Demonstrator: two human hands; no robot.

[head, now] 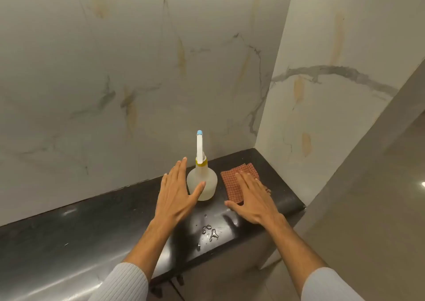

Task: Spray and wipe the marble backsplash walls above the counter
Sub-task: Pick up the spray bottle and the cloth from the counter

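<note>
A translucent spray bottle (204, 181) with a white trigger head, blue nozzle tip and yellow collar stands upright on the black counter (92, 227) near the corner. My left hand (176, 192) reaches beside its left flank, fingers straight, thumb against the bottle's front. A folded reddish checked cloth (232, 183) lies right of the bottle. My right hand (249, 197) lies flat with straight fingers over the cloth's right part. The marble backsplash (138, 71) rises behind, and a second marble wall (322, 82) meets it at the corner; both carry grey veins and yellowish streaks.
Small water drops (210, 230) sit on the counter near its front edge, between my forearms. The counter ends at a rounded right edge (296, 202). A grey panel (368, 162) stands to the right. Cabinet fronts (218, 277) are below.
</note>
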